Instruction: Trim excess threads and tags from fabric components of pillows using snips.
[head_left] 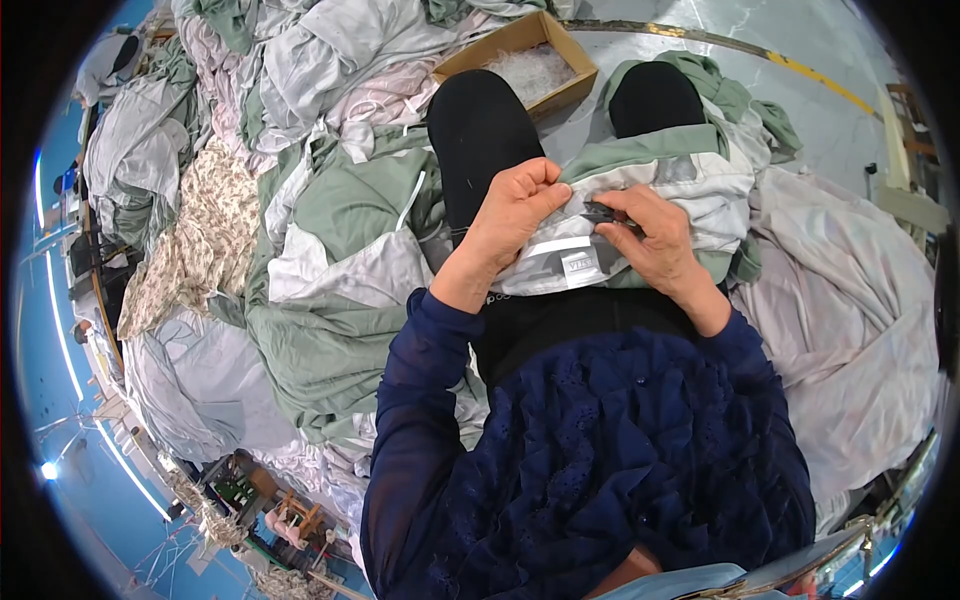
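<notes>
Across my lap lies a bundle of green and white fabric (705,185), with a white strip and a small printed label (581,266) on its near edge. My left hand (515,215) is closed, pinching the fabric between thumb and fingertips at the left of the bundle. Just right of it, my right hand (652,238) is closed around a small dark tool (598,211) that looks like thread snips. Its tip points toward my left hand, close over the fabric. Most of the tool is hidden by my fingers.
An open cardboard box (575,85) holding pale thread scraps stands beyond my knees. Heaped green and white cloth (345,270) spreads on my left, along with a floral piece (205,225). Pale cloth (840,310) lies at my right.
</notes>
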